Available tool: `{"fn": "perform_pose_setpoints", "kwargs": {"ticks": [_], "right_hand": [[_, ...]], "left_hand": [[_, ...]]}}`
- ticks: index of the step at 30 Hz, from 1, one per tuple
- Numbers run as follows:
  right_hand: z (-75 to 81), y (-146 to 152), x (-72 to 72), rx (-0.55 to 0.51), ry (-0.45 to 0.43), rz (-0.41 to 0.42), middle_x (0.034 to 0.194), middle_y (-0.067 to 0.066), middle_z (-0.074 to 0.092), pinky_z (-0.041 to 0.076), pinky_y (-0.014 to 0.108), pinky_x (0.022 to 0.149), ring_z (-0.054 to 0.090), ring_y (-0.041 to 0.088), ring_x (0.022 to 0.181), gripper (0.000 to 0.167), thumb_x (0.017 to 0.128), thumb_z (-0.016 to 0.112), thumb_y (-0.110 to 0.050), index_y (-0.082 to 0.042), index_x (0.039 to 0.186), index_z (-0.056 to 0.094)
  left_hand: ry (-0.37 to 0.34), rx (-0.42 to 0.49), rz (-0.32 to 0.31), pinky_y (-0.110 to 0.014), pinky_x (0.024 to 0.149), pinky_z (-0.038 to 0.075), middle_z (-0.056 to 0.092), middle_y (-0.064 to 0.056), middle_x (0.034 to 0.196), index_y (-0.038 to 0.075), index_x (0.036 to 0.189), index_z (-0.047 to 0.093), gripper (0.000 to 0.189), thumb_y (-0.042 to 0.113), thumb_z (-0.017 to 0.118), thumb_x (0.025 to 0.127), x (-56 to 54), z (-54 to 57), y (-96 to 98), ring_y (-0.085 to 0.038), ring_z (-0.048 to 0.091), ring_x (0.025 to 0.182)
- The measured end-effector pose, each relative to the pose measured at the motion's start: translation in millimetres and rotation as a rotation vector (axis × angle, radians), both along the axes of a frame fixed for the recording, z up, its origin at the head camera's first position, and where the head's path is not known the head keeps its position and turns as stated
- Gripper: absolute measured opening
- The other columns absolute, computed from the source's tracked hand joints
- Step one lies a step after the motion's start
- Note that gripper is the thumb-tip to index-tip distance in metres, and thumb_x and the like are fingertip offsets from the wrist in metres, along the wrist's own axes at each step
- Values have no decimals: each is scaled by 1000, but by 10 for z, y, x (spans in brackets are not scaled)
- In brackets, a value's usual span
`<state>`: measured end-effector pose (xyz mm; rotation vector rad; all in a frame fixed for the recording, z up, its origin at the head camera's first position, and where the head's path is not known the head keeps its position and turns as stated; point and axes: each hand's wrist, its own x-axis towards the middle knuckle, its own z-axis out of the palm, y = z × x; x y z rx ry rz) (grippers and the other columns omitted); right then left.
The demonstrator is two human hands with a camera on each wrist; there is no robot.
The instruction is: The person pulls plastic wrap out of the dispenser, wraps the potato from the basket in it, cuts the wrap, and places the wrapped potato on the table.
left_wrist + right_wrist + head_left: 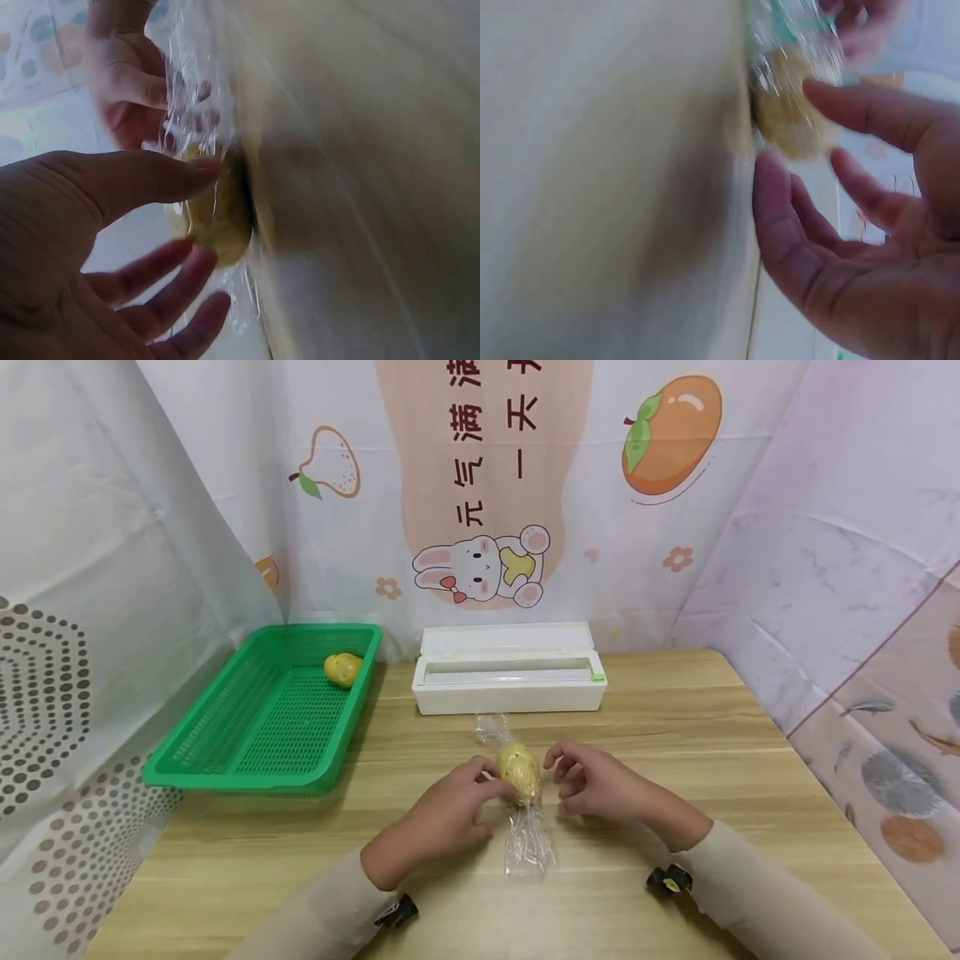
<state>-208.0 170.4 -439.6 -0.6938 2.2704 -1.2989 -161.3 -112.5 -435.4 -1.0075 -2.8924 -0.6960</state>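
A yellow potato (517, 767) wrapped in clear plastic film (528, 843) lies on the wooden table, with the film's crumpled ends stretching toward and away from the person. My left hand (459, 806) is at its left side; in the left wrist view the thumb (161, 176) overlaps the wrapped potato and the other fingers spread loosely below it. On the right, my right hand (603, 785) hovers beside the potato with loosely bent fingers and nothing between them. The right wrist view shows its fingertips close to the wrapped potato (787, 105).
Behind the potato stands a white film dispenser box (510, 697) with its lid raised and a small green piece at its right end. A green plastic basket (255, 781) at the left holds another potato (342, 669). Printed curtains (637, 552) enclose the table's back and sides.
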Motion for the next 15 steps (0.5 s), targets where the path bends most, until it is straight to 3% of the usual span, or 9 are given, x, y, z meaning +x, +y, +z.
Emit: {"fn": "perform_pose_setpoints", "kwargs": {"ticks": [4,9,12,15], "right_hand": [[-30,-102,97,-12,23,-23,118,24,51,61,35,77,68,30,100,55,72,86,7,-8,116,57],[-51,-229,196,43,142,-29,110,21,47,56,41,87,60,30,104,51,63,90,5,-11,101,59],[-47,-276,234,55,174,-39,108,19,46,54,42,88,57,30,105,51,62,91,4,-13,99,60],[-43,-307,250,36,177,-41,111,20,45,56,43,90,59,31,106,49,64,90,5,-15,98,62]], "left_hand": [[36,7,54,-41,99,53,50,-5,140,29,115,70,49,8,87,74,-10,-46,53,-21,55,124],[-7,45,94,-54,108,48,43,-12,152,25,102,66,41,13,92,72,-36,-93,90,-37,49,138],[-32,68,86,-52,107,50,41,-13,154,26,98,66,38,15,92,73,-52,-107,118,-40,52,137],[-40,88,74,-47,106,52,43,-12,152,27,94,69,29,18,91,78,-67,-110,152,-34,55,134]]}}
